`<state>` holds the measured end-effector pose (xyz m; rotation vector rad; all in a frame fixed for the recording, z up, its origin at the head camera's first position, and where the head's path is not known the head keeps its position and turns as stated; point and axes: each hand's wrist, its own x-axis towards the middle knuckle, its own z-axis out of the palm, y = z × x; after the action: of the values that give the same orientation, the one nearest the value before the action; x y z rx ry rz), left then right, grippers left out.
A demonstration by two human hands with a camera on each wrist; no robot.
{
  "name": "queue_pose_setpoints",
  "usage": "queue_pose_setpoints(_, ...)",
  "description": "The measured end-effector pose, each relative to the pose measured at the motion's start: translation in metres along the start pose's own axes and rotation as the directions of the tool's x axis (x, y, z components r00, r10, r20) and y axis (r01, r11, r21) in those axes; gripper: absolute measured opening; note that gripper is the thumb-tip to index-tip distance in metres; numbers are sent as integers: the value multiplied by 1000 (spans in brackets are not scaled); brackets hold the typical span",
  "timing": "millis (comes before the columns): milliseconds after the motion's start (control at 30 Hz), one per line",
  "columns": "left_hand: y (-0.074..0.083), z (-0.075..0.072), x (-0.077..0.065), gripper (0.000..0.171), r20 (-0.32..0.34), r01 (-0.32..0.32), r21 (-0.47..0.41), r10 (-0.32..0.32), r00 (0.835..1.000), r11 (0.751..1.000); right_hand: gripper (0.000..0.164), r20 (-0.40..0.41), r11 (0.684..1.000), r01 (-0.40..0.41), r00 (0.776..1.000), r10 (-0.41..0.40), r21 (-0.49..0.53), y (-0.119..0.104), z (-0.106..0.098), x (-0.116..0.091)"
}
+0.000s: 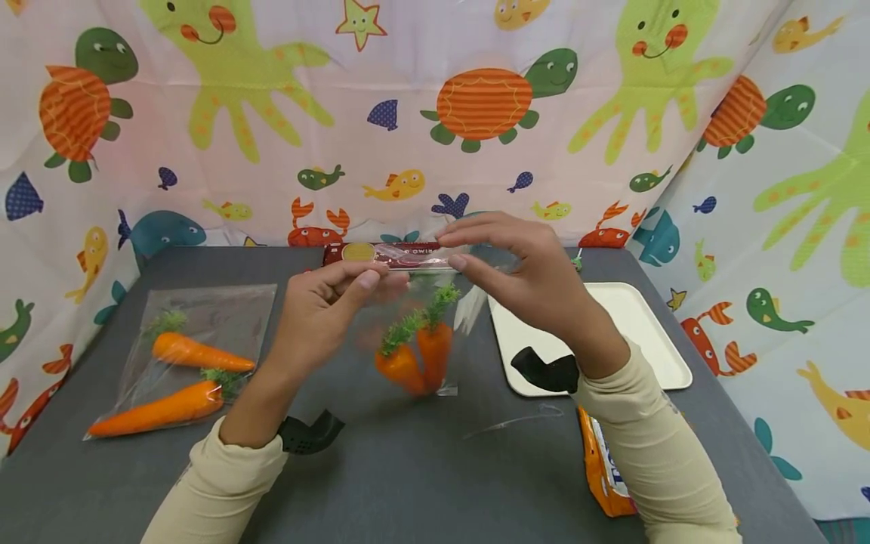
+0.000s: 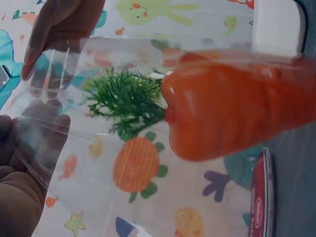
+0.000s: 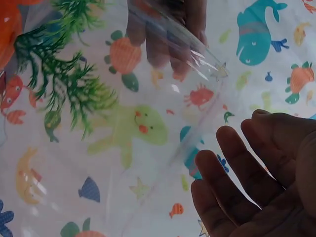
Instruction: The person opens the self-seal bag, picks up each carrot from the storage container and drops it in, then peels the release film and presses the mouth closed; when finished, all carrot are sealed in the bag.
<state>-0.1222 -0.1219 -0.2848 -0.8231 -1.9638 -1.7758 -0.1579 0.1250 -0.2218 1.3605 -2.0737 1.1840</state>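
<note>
Between the hands hangs a clear plastic bag [image 1: 446, 391] with two toy carrots [image 1: 399, 369] inside, their green tops uppermost. My left hand [image 1: 319, 313] pinches the bag's upper left edge between thumb and fingers. Across from it, my right hand [image 1: 526, 264] is by the bag's upper right edge with its fingers extended and relaxed. In the right wrist view that right hand [image 3: 256, 182] shows nothing in its fingers, close beside the film. An orange carrot [image 2: 232, 108] fills much of the left wrist view, seen through the plastic.
Left on the dark table lies another clear bag [image 1: 231, 302] holding two carrots [image 1: 163, 408]. A cream tray [image 1: 646, 332] lies right, an orange packet [image 1: 601, 468] is partly under the right forearm, and a dark red package [image 1: 347, 255] lies at the back. A thin clear strip [image 1: 513, 421] lies near the middle.
</note>
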Motion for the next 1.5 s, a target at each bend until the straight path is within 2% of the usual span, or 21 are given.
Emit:
queue_pose_setpoints(167, 1, 2, 1, 22, -5, -3, -12, 3, 1000, 1000, 29, 13, 996, 83, 996, -83, 19, -6, 10, 12)
queue_pose_setpoints(300, 2, 4, 1, 21, -38, 24, 44, -22, 999, 999, 26, 31, 994, 103, 994, -103, 24, -8, 15, 19)
queue_pose_setpoints(467, 3, 7, 0, 21, -61, 52, 97, -46, 997, 994, 22, 77, 996, 82, 993, -84, 28, -10, 21, 25)
queue_pose_setpoints(700, 8, 12, 0, 21, -27, 53, 53, -52, 998, 997, 13, 75, 996, 77, 994, -80, 48, -10, 21, 25)
queue_pose_setpoints(833, 11, 15, -1, 19, -25, 80, 21, -79, 997, 997, 16, 77, 996, 79, 994, -82, 43, -9, 19, 23)
queue_pose_setpoints(967, 11, 17, 0, 20, 9, 61, -18, -60, 998, 998, 18, 84, 999, 51, 995, -52, 13, -8, 18, 22)
queue_pose_setpoints(1133, 10, 19, 0, 20, 9, 33, 16, -33, 999, 999, 21, 108, 1000, 20, 994, -18, -23, -11, 16, 18)
queue_pose_setpoints(1267, 10, 19, 0, 17, 5, 24, 41, -24, 1000, 999, 25, 125, 997, 25, 992, -16, -72, -14, 15, 15)
queue_pose_setpoints(1500, 12, 21, 0, 19, 26, 24, 78, -26, 999, 997, 17, 121, 990, 53, 992, -38, -127, -13, 13, 12)
